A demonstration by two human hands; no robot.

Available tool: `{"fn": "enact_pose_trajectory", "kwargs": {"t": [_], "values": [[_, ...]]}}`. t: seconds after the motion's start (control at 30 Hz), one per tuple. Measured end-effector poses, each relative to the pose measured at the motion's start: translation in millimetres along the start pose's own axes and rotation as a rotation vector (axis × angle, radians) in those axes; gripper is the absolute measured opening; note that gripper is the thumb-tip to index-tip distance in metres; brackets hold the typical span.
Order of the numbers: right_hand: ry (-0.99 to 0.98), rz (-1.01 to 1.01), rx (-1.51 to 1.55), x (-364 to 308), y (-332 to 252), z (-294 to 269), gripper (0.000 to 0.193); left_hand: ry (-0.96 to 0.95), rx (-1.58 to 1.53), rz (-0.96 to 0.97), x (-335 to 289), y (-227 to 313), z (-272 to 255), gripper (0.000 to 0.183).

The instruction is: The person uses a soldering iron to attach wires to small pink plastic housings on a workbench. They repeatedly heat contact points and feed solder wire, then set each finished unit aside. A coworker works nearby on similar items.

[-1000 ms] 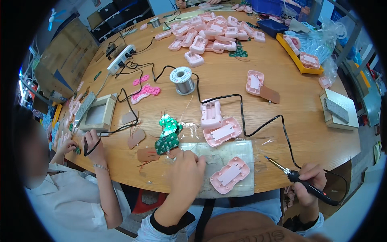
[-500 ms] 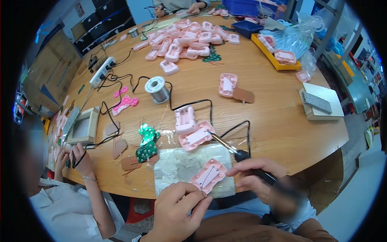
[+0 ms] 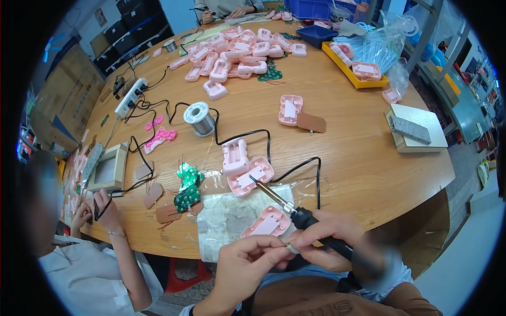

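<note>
One soldering iron and one pink half-shell are sharing the work between two bare hands

One tiny piece (image 3: 288, 244), too small to make out, is sitting between the fingertips of both hands at the table's near edge. The left hand (image 3: 242, 268) is pinching it between thumb and forefinger. The right hand (image 3: 333, 227) is closing around the black handle of the soldering iron (image 3: 301, 217), while its thumb and forefinger are meeting the left fingertips. The iron is slanting up and to the left; whether its tip is touching anything, one cannot tell.

Just beyond the fingertips, the pink half-shell (image 3: 266, 226) is lying open side up on a whitish mat (image 3: 224, 218). Past the mat, a second open shell (image 3: 258, 168) is lying against a pink battery housing (image 3: 235, 156). To their left, green circuit boards (image 3: 188, 189) are resting near brown boards (image 3: 168, 213).

Farther out, a solder spool (image 3: 199, 124) is standing upright on the wooden table (image 3: 353, 174), and a black cord (image 3: 318, 181) is winding past it. A large heap of pink shells (image 3: 232, 50) is covering the far side. At the left, a co-worker's hand (image 3: 108, 210) is holding something dark.
</note>
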State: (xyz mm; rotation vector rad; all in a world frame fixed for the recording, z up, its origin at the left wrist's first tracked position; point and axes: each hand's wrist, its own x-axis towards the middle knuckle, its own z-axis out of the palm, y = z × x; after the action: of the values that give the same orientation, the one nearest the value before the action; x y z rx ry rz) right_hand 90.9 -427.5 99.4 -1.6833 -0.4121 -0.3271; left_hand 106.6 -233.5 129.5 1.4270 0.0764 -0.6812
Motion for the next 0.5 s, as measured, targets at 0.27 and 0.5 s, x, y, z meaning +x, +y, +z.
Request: {"fn": "enact_pose_trajectory", "kwargs": {"t": [0.27, 0.5], "values": [[0.249, 0.186, 0.212, -12, -5, -55, 0.062, 0.351, 0.734, 0.466, 5, -23, 2, 0.010], [0.281, 0.007, 0.159, -33, 6, -66, 0.030, 0.059, 0.896, 0.715, 32, -41, -15, 0.013]]}}
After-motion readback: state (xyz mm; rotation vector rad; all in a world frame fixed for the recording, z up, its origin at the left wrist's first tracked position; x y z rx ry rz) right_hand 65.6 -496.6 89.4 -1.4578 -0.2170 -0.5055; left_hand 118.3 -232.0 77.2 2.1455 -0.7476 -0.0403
